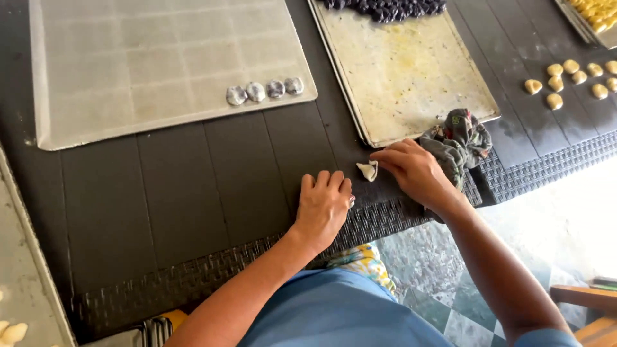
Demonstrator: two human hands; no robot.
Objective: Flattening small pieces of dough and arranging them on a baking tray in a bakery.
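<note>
My right hand [416, 170] pinched the dough piece [367, 170] at its fingertips | dough on the table [193, 193], just right of my left hand [323, 205] | left hand flat, open, empty

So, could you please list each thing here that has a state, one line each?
left hand: flat, palm down on the dark table, holding nothing
right hand: fingers touching the small pale dough piece
dough piece: folded, lying on the table
baking sheet: lined, four grey pieces at its edge
metal tray: mostly bare, greasy
cloth: crumpled
</note>
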